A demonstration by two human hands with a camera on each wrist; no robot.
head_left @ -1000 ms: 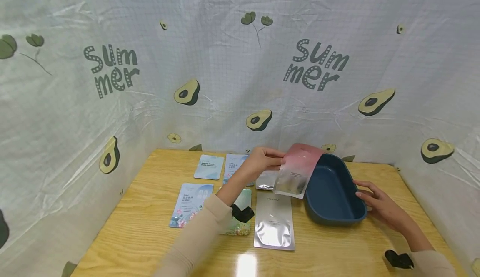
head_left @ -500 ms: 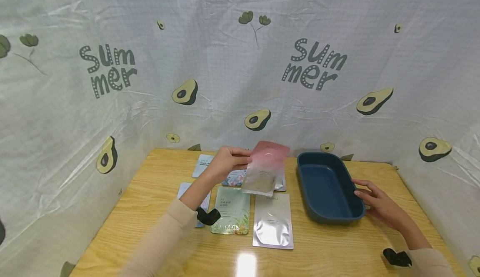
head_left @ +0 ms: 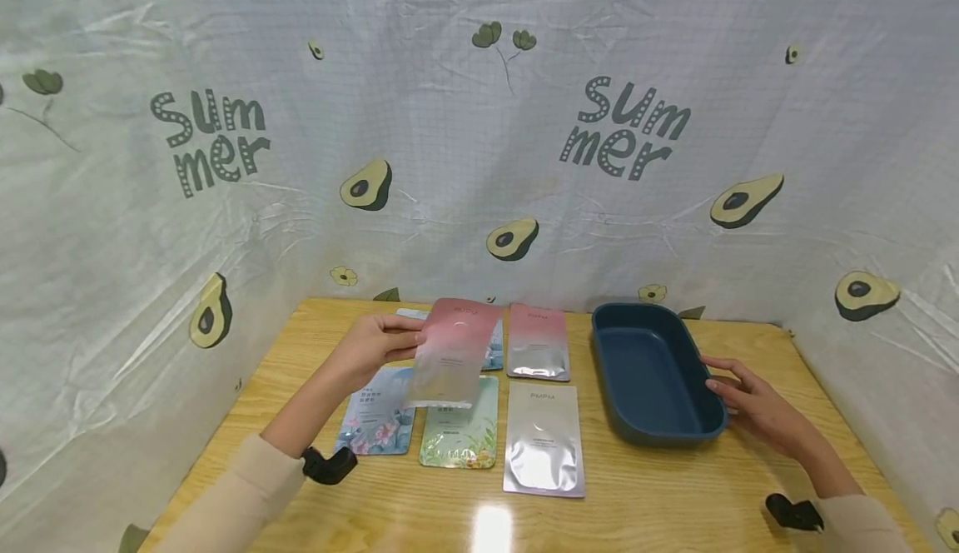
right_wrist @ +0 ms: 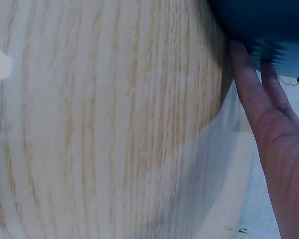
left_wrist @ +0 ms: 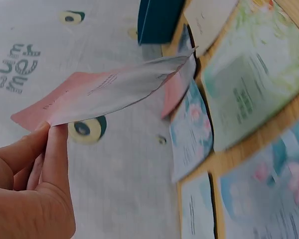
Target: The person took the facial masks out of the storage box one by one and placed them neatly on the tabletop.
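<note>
My left hand (head_left: pixel 370 346) pinches a pink-and-silver face mask packet (head_left: pixel 455 349) by its left edge, lifted above the table. In the left wrist view, thumb and fingers meet at one edge of that packet, which bows a little. Beneath it lie a green face mask packet (head_left: pixel 459 440) and, partly hidden, a blue floral one (head_left: pixel 492 356). Another blue floral packet (head_left: pixel 377 420) lies nearer, below my left hand. My right hand (head_left: pixel 757 403) touches the right outer wall of a dark blue bin (head_left: pixel 652 378) with extended fingers, as the right wrist view shows.
A second pink-and-silver packet (head_left: pixel 538 342) lies flat left of the bin, with a silver packet (head_left: pixel 543 440) in front of it. A pale blue packet (head_left: pixel 410 313) peeks out at the back. A printed curtain (head_left: pixel 434 120) hangs behind the wooden table (head_left: pixel 637 503).
My left hand has carried the pink-and-silver packet leftward, from beside the bin to above the green and blue packets. My right hand has stayed at the bin.
</note>
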